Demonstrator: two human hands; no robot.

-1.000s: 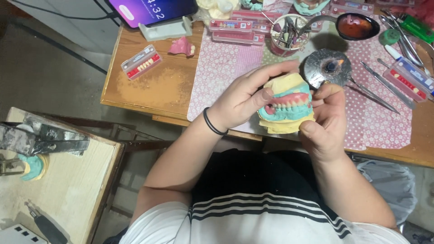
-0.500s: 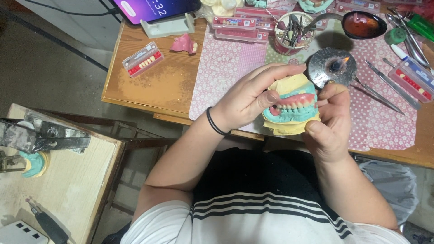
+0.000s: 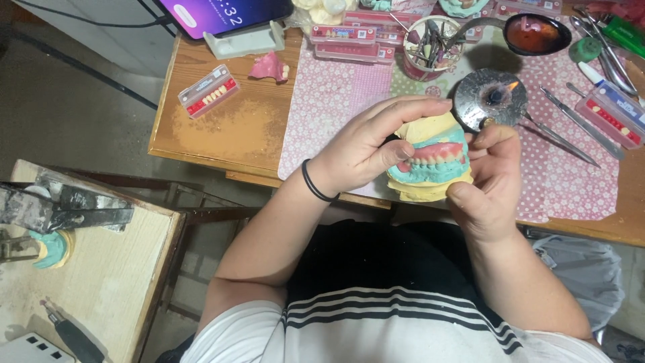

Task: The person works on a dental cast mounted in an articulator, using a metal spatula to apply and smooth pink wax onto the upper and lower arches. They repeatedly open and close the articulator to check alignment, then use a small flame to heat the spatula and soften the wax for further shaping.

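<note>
Head camera is looking down at two bare hands that are holding a dental model (image 3: 430, 165) just over the near edge of the wooden bench (image 3: 235, 128). This model is a pair of yellow plaster casts with teal bases, pink gums and a row of teeth between them. At 9 o'clock of it, the left hand (image 3: 366, 148) is wrapping over the top and side, its fingers (image 3: 403, 111) curling closed around the upper cast; a black band is sitting on that wrist. At 3 o'clock, the right hand (image 3: 494, 178) is gripping the other side, thumb pressing against the lower cast and fingers closing behind it.

At 1 o'clock of the model, a small round burner (image 3: 487, 99) is showing a tiny flame, standing on a pink dotted mat (image 3: 571, 168). A cup of tools (image 3: 430, 47) is standing at 12 o'clock, and a tray of spare teeth (image 3: 209, 91) is lying at 10 o'clock.
</note>
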